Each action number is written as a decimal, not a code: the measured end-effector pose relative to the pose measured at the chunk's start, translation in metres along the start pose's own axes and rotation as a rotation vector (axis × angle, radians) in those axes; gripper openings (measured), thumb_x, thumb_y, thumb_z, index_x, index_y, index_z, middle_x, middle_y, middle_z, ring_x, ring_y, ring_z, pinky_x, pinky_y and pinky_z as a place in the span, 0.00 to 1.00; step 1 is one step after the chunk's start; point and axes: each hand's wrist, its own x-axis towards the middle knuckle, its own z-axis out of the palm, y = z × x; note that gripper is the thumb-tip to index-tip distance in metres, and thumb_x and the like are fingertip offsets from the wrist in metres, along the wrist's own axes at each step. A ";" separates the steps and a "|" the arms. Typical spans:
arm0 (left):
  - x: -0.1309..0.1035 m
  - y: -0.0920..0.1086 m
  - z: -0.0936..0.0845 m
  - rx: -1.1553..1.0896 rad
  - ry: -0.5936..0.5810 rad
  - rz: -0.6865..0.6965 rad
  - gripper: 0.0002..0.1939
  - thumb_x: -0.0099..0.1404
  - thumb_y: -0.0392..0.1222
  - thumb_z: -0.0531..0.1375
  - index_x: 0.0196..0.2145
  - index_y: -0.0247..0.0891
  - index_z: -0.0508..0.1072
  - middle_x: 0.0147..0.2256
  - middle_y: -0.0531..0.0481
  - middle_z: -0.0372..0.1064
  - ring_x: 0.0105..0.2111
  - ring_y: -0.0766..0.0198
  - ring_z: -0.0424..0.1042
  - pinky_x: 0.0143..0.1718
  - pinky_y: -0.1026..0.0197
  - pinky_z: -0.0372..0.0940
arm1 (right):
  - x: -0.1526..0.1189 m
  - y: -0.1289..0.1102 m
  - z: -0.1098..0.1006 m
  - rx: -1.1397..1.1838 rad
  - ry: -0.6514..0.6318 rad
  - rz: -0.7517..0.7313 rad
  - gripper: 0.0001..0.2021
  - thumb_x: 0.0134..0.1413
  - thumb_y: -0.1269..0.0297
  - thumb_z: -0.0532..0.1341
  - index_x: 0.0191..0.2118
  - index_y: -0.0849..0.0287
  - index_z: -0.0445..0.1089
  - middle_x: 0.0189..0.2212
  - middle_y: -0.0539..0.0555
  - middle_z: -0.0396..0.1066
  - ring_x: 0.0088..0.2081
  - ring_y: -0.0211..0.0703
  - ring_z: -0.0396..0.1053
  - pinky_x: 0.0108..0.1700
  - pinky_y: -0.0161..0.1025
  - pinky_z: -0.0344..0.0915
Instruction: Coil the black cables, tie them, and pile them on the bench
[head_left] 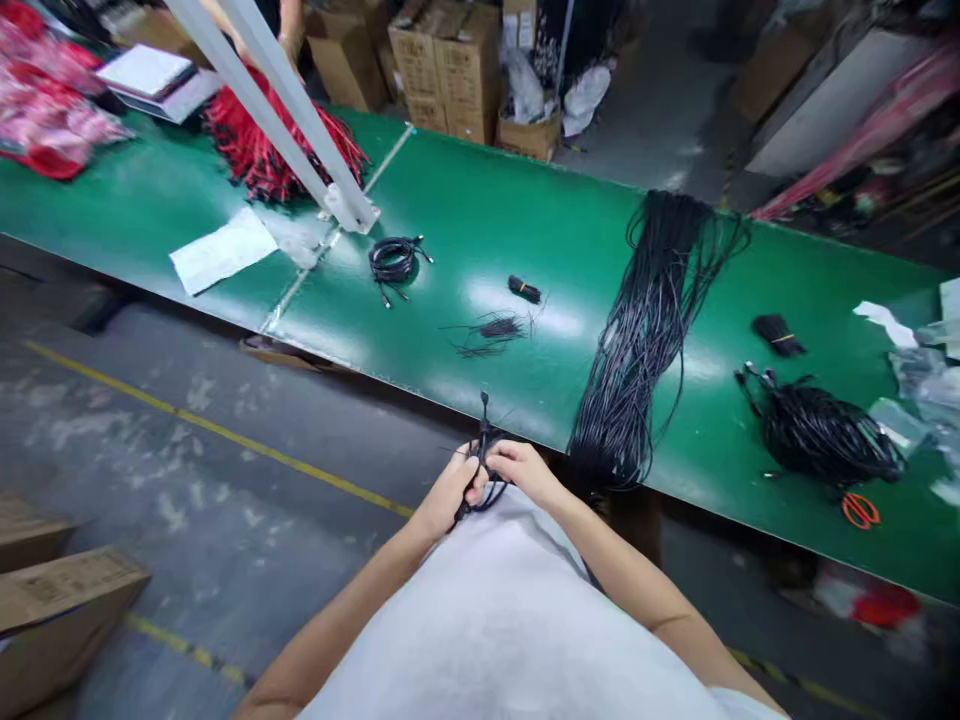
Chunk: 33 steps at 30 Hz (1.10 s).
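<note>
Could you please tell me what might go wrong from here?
The black cable at the left hand and right hand is off the table's near edge, so if it slipped it could fall. The long cable bundle reaches that edge and might get snagged by the right forearm. The loose thin strands could scatter if brushed.

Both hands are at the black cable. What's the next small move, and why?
Probably secure the black cable with a thin tie, like the loose strands on the green table: the left hand holds it gathered in loops, and the right hand is against them. Whether a tie is already on is too small to tell.
</note>
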 end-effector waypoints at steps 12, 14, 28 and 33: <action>-0.006 0.022 -0.005 0.669 0.066 0.007 0.27 0.68 0.48 0.50 0.61 0.34 0.63 0.36 0.48 0.71 0.36 0.61 0.69 0.42 0.59 0.65 | -0.015 -0.018 -0.005 -1.441 0.025 -0.893 0.14 0.69 0.69 0.49 0.34 0.61 0.69 0.32 0.54 0.69 0.34 0.40 0.63 0.36 0.40 0.56; -0.001 0.025 -0.007 0.619 0.013 0.004 0.23 0.67 0.48 0.53 0.56 0.35 0.68 0.39 0.46 0.73 0.40 0.58 0.70 0.44 0.58 0.66 | -0.010 -0.033 -0.015 -1.537 -0.037 -1.094 0.13 0.69 0.71 0.48 0.41 0.62 0.70 0.44 0.57 0.70 0.45 0.43 0.65 0.45 0.42 0.58; 0.005 0.049 0.006 0.071 -0.210 -0.277 0.18 0.60 0.53 0.65 0.34 0.37 0.64 0.20 0.61 0.49 0.19 0.75 0.45 0.20 0.68 0.44 | 0.010 -0.079 -0.051 -1.681 -0.336 -1.438 0.14 0.72 0.68 0.44 0.42 0.65 0.65 0.34 0.55 0.67 0.32 0.39 0.65 0.36 0.39 0.57; 0.008 0.048 0.012 -0.015 -0.221 -0.242 0.16 0.62 0.49 0.64 0.36 0.36 0.65 0.22 0.60 0.52 0.18 0.76 0.47 0.19 0.70 0.44 | 0.008 -0.080 -0.050 -1.699 -0.429 -1.387 0.15 0.69 0.74 0.45 0.33 0.64 0.65 0.29 0.54 0.63 0.30 0.40 0.62 0.32 0.40 0.52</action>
